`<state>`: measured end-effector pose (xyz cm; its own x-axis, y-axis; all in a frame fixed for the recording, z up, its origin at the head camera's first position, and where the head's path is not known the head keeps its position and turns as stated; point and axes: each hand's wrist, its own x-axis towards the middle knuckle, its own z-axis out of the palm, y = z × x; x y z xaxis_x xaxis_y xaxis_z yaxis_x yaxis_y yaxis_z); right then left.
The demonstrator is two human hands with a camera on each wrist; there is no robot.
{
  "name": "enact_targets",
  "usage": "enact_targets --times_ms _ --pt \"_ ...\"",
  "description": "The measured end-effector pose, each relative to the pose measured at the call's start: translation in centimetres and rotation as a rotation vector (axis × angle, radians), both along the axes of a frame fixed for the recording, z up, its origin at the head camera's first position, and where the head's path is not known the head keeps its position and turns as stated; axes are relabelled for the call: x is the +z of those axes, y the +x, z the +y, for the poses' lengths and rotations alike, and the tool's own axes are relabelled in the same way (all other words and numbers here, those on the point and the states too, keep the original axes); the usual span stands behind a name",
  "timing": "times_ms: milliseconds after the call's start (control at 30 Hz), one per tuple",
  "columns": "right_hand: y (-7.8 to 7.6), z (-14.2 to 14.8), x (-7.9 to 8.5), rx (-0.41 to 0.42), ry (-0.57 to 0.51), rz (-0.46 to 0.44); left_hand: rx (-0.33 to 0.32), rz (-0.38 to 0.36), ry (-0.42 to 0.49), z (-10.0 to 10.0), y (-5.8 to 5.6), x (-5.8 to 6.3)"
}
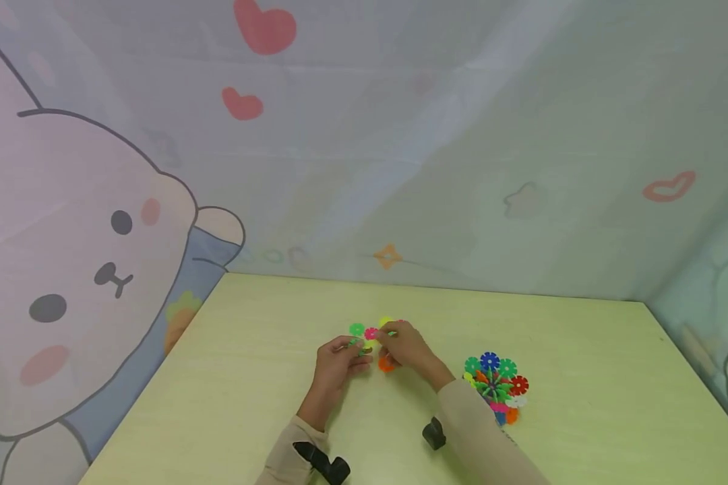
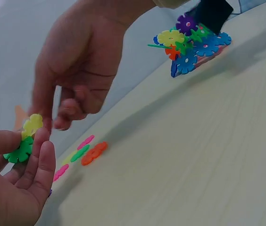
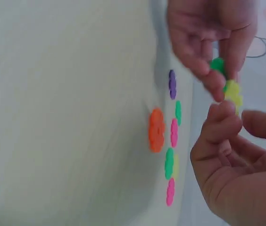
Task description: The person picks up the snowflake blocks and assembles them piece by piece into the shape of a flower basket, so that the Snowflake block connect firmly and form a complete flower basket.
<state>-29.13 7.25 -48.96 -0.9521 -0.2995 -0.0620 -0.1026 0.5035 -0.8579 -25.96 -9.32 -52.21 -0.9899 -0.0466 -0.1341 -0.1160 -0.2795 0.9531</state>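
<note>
My left hand (image 1: 334, 364) pinches a green snowflake disc (image 2: 20, 150) with a yellow disc (image 2: 33, 125) joined to it. Its thumb and fingertips close around the green one, and the yellow one sticks out. Close by, my right hand (image 1: 408, 347) has its fingertips beside the yellow disc. In the right wrist view its thumb and loosely bent fingers stand apart, with no piece visibly gripped; whether they touch the yellow disc is unclear. Loose discs lie beyond the hands: an orange one (image 3: 156, 130), a purple one (image 3: 172, 84), a pink one (image 1: 371, 333) and a green one (image 1: 356, 329).
Right of the hands, on the pale wooden table (image 1: 588, 377), stands a many-coloured cluster of joined discs (image 1: 491, 387). A printed cloth backdrop (image 1: 364, 168) hangs along the table's far edge. Black wrist mounts (image 1: 433, 433) sit at both sleeves.
</note>
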Motion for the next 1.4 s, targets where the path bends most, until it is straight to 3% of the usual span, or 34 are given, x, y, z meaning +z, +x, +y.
enact_targets --times_ms 133,233,333,433,567,667,800,900,1033,1233,1400 --pt "0.1 -0.4 0.3 0.031 -0.144 -0.157 -0.047 0.025 -0.034 0.0 0.0 -0.4" --pt "0.1 -0.4 0.2 -0.011 -0.228 -0.247 -0.067 0.063 -0.111 -0.2 0.0 -0.5" --pt "-0.3 0.2 0.2 -0.106 -0.323 -0.318 -0.028 0.084 -0.186 -0.9 0.0 -0.3" --pt "-0.5 0.8 0.3 -0.166 -0.353 -0.313 0.024 0.060 -0.199 -1.7 -0.2 -0.2" --pt "-0.4 0.8 0.3 -0.154 -0.233 -0.244 0.057 -0.001 -0.174 -2.0 -0.2 -0.1" --pt "-0.7 0.7 -0.3 -0.171 -0.052 -0.175 0.070 -0.046 -0.179 -2.0 -0.2 0.1" --pt "-0.9 1.2 -1.4 -0.172 0.232 -0.068 0.035 -0.101 -0.195 -1.9 -0.3 0.0" --pt "-0.8 1.4 -1.9 -0.154 0.352 -0.007 0.009 -0.114 -0.201 -1.9 -0.3 0.0" --pt "-0.4 1.1 -1.7 -0.115 0.371 0.070 0.038 -0.107 -0.207 -1.9 -0.2 0.1" --pt "-0.2 0.2 -1.6 0.123 0.429 0.236 0.058 -0.114 -0.220 -1.7 -0.2 0.3" --pt "-0.1 0.1 -1.9 0.166 0.423 0.240 0.038 -0.139 -0.214 -1.6 -0.1 0.2"
